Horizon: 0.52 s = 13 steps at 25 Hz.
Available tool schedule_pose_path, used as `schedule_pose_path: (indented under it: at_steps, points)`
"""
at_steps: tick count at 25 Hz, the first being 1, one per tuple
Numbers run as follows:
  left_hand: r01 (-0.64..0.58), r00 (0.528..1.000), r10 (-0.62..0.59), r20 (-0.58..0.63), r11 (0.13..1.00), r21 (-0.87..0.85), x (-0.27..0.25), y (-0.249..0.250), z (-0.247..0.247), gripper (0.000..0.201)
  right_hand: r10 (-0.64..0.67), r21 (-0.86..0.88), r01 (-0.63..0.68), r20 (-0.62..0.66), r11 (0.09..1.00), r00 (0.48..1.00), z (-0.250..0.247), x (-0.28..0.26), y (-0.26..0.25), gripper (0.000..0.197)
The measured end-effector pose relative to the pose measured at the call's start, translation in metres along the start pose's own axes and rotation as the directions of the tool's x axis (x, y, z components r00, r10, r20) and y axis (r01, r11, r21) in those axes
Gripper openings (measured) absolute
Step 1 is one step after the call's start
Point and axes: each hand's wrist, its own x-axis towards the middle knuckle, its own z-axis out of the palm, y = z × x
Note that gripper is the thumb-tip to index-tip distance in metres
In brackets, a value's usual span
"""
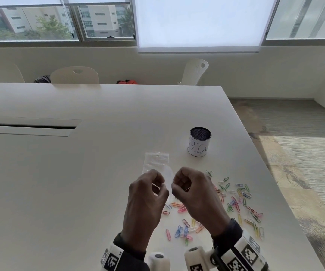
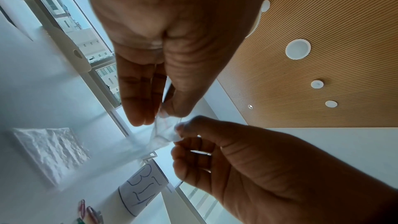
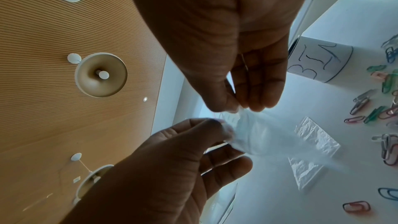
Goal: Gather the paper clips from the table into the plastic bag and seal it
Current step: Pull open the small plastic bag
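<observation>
white table (image 1: 99, 153), pale chairs (image 1: 75, 75), bright blind-covered windows (image 1: 198, 22), grey carpet (image 1: 304, 133)

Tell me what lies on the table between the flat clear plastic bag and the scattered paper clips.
Bare white table. The right wrist view shows nothing between the flat crinkled clear plastic bag and the coloured paper clips.
</observation>
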Motion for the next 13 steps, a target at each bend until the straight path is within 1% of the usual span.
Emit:
schedule_pose_path:
  at_steps: [3,7,11,13]
  points:
    - [-0.046,0.999,0.046,0.007,0.999,-0.017,0.0010,-0.0012,0.0030,0.018,-0.009,0.012,0.009,0.017,1.000,1.000,0.0009,0.0010,-0.0024,0.010]
    - [-0.055,0.998,0.055,0.004,0.998,0.000,0.0018,-0.0017,0.0035,0.022,-0.033,0.001,0.033,-0.034,0.999,0.999,0.0021,0.0036,-0.0019,0.012]
    - [-0.028,0.998,0.031,-0.060,0.998,0.051,0.0048,-0.0011,-0.0009,0.030,-0.029,-0.085,0.020,-0.114,0.996,0.993,0.0040,0.0047,0.0010,0.017]
    - [-0.021,0.996,0.026,-0.084,0.998,0.061,0.0068,-0.0012,-0.0042,0.030,-0.011,-0.113,-0.007,-0.155,0.994,0.988,0.0010,0.0052,0.0022,0.017]
